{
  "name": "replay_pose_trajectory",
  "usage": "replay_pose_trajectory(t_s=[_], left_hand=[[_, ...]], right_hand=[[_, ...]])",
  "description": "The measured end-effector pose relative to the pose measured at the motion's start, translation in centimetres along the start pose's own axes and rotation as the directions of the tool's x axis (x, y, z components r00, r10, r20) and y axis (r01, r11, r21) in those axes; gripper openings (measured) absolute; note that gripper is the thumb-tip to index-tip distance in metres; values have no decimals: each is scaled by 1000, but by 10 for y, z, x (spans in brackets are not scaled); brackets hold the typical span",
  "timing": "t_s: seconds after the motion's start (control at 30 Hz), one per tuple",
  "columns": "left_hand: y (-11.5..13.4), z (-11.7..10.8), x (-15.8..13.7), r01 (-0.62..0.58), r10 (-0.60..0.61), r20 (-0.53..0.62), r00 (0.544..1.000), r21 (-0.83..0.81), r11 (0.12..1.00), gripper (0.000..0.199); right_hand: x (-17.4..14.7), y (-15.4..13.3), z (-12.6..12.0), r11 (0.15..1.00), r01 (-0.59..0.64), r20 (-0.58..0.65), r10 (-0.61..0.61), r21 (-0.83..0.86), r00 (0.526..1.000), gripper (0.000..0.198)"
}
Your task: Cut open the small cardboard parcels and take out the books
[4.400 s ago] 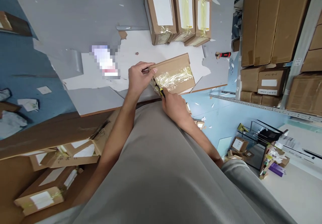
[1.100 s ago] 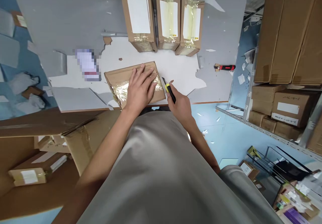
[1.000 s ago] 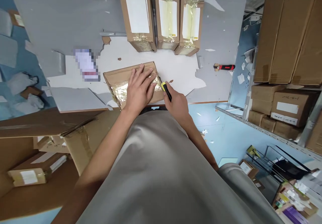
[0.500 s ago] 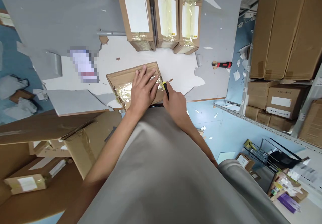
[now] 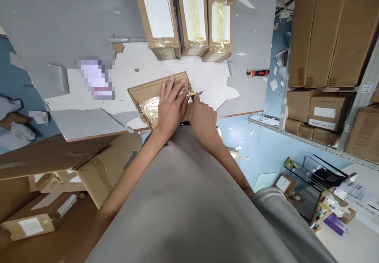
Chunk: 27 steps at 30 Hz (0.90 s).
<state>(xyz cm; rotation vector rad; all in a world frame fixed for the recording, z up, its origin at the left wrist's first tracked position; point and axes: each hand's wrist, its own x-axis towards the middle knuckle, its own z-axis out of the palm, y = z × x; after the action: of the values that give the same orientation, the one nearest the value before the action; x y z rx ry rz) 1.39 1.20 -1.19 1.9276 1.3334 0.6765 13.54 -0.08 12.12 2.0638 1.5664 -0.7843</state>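
A flat brown cardboard box (image 5: 145,88) with shiny clear tape lies slightly turned near the front edge of the table. My left hand (image 5: 171,109) rests flat on top of it, fingers spread and pointing away from me. Closed around a yellow-and-black utility knife (image 5: 192,96), my right hand (image 5: 203,119) is at the box's right edge. The knife's tip meets the taped edge there; most of its handle is hidden in my fist. A small brown scrap lies just right of the knife.
Three taped boxes with white labels (image 5: 159,14) stand behind. A red-and-black cutter (image 5: 258,73) lies at right, a blurred-out phone-like item (image 5: 95,77) at left. A large open carton (image 5: 97,172) is at lower left. Shelving with cartons (image 5: 322,109) stands on the right.
My right hand has moved slightly up along the box's right edge and now covers more of the knife. The box and my left hand have shifted a little to the right.
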Motion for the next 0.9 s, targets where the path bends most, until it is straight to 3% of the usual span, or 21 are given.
replay_pose_trajectory(t_s=[0.43, 0.77, 0.9], left_hand=[[-1, 3, -3, 5, -3, 22, 1000, -57, 998, 49], [-2, 6, -6, -15, 15, 3, 1000, -17, 1000, 48], [-2, 6, -5, -13, 13, -1, 1000, -13, 1000, 51]], right_hand=[[-31, 26, -6, 999, -4, 47, 6, -43, 999, 57], [-3, 27, -10, 993, 114, -15, -114, 6, 993, 62], [5, 19, -10, 995, 90, -19, -91, -33, 996, 59]])
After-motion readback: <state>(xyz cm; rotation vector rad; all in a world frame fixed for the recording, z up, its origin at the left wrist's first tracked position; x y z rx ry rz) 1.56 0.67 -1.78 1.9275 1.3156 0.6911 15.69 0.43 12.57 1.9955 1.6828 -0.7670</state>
